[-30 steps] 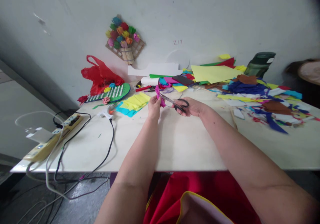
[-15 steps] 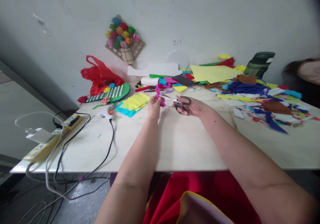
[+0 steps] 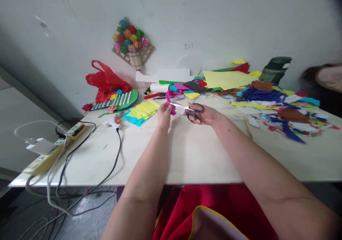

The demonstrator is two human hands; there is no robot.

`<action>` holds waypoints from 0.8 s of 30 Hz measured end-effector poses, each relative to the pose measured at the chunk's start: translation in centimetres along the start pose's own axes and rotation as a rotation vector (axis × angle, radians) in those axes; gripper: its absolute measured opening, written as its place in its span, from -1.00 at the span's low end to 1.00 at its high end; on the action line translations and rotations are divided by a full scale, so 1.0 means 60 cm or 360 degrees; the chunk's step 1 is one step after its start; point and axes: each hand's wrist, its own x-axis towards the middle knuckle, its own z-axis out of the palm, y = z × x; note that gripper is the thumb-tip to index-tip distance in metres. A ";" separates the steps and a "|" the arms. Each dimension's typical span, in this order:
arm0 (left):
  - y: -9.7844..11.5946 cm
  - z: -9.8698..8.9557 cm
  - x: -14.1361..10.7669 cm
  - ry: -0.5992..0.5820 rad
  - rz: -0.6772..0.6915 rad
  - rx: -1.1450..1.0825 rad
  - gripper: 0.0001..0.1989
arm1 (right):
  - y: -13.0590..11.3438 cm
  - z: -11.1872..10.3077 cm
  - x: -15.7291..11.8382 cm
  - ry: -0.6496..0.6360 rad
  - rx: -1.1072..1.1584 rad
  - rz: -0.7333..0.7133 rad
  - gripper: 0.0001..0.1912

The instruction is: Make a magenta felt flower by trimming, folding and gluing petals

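Left hand (image 3: 164,115) pinched closed, the person grips a ruffled piece of magenta paper (image 3: 171,104) between thumb and fingers, holding it up over the table (image 3: 203,158). From where I stand, the scissors (image 3: 183,106) come in at it from the other side, their silver blades reaching the paper; whether they are cutting into it, I can't tell. The right hand (image 3: 203,116) is wrapped around their black handles, fingers through the loops.

Just beyond the left hand, towards the person's left, yellow sheets (image 3: 144,108) lie on top of blue sheets (image 3: 135,120). Further that way are a pink flower (image 3: 112,108), a green board (image 3: 128,98) with rows of white pieces, and a crumpled red plastic bag (image 3: 104,81) behind it. A white charger (image 3: 41,146) is plugged into the cream power strip (image 3: 57,149) at the table's left end.

Behind the hands, a dark flat object (image 3: 195,86) lies among coloured papers, near a large pale yellow sheet (image 3: 228,79). Over to the right spreads a heap of paper scraps (image 3: 263,94), and a dark green bottle (image 3: 274,70) stands behind it. Against the wall hangs a bunch of colourful flowers (image 3: 129,36) on a wooden lattice
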 end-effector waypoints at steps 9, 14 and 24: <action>0.004 0.003 -0.001 0.0019 0.0039 0.0029 -0.71 | -0.004 -0.002 -0.001 -0.0008 0.0089 -0.0002 -0.60; 0.005 0.004 -0.001 0.0048 0.0044 0.0063 -0.73 | -0.007 0.000 -0.003 -0.0003 0.0062 0.0011 -0.62; 0.004 0.007 0.001 0.0151 0.0031 0.0153 -0.80 | -0.006 0.009 0.001 0.0063 -0.0084 0.0003 -0.61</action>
